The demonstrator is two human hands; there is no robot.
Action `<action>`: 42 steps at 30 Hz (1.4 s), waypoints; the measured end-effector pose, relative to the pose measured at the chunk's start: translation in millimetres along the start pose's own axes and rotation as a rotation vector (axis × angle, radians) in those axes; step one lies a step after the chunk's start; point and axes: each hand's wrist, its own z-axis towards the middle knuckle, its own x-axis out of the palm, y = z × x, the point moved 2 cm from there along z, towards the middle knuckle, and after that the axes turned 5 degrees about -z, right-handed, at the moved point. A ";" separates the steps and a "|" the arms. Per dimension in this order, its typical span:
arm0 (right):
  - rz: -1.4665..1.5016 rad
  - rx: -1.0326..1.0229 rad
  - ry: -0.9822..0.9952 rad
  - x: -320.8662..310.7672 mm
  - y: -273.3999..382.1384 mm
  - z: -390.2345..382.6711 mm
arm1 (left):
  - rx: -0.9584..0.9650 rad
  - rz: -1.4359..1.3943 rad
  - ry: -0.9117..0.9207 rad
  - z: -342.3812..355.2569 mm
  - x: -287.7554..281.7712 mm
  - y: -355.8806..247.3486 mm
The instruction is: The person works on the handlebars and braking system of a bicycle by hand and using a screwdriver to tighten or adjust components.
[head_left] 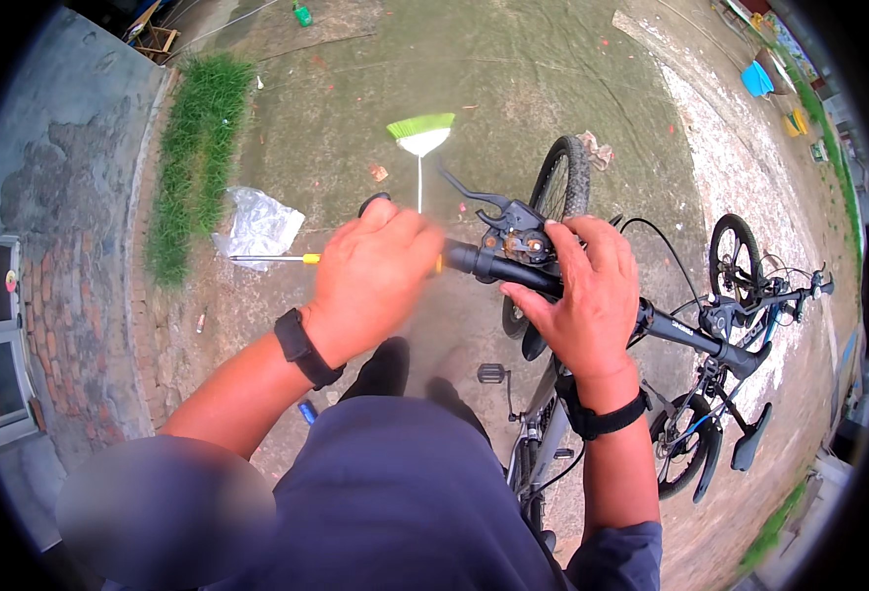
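Note:
My left hand (370, 276) is closed around a screwdriver (311, 259) with yellow on its handle; its thin shaft points left, away from the bike. Beside that fist lies the left end of a black bicycle handlebar (685, 337). A black brake and shift lever (515, 231) is mounted on the bar, with rusty screws showing on top. My right hand (597, 286) curls over the bar there, thumb below and fingers against the lever housing. The palm side is hidden. Below the hands stands the grey bicycle frame (545, 419), with the front wheel (559, 182) ahead.
A second bicycle (749, 325) stands close on the right. On the concrete ahead lie a green and white broom (422, 133) and a clear plastic bag (260, 227). Grass (198, 158) grows along the wall (80, 158) at left. A pedal (491, 373) juts out near my legs.

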 end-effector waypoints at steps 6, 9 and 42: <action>0.145 0.014 -0.191 6.2 30.6 -46.8 | 0.029 -0.009 0.046 0.8 0.9 2.6; 0.488 0.149 0.059 32.4 41.2 -76.9 | 0.038 -0.015 0.121 3.3 -0.2 2.9; 2.798 0.372 -0.406 237.0 105.6 -13.2 | 0.180 0.014 0.170 15.6 -6.4 6.0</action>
